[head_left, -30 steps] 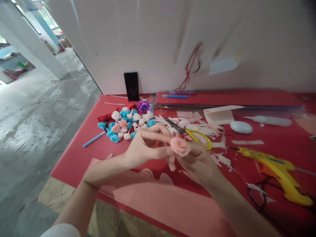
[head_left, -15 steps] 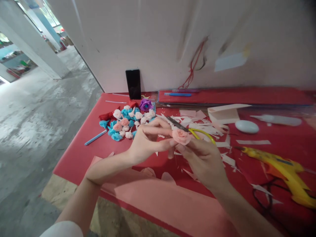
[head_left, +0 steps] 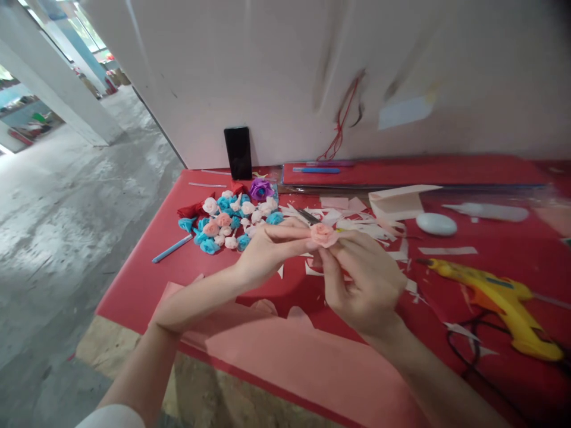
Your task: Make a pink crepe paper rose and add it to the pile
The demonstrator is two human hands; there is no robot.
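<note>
Between both hands, above the red table point(head_left: 147, 255), is a pink paper rose point(head_left: 324, 235). My left hand point(head_left: 272, 248) pinches it from the left with thumb and fingers. From the right, the fingertips of my right hand point(head_left: 363, 273) are closed on the rose's edge and underside. Behind the rose lie scissors point(head_left: 307, 216), their yellow handles mostly hidden by my right hand. Pink crepe paper point(head_left: 303, 359) is spread along the table's near edge, with loose cut petals point(head_left: 300, 317) at its upper border.
Blue, white and pink paper flowers point(head_left: 223, 221) are heaped at left, near a purple flower point(head_left: 261, 189), a blue pen point(head_left: 172, 248) and an upright phone point(head_left: 238, 153). Rightward are paper scraps point(head_left: 357, 224), a white oval object point(head_left: 436, 224), a glue bottle point(head_left: 488, 211) and a yellow glue gun point(head_left: 495, 297).
My right hand has turned and its fingers have shifted on the rose's edge. The rose has moved slightly up and left. The whole view has shifted a little.
</note>
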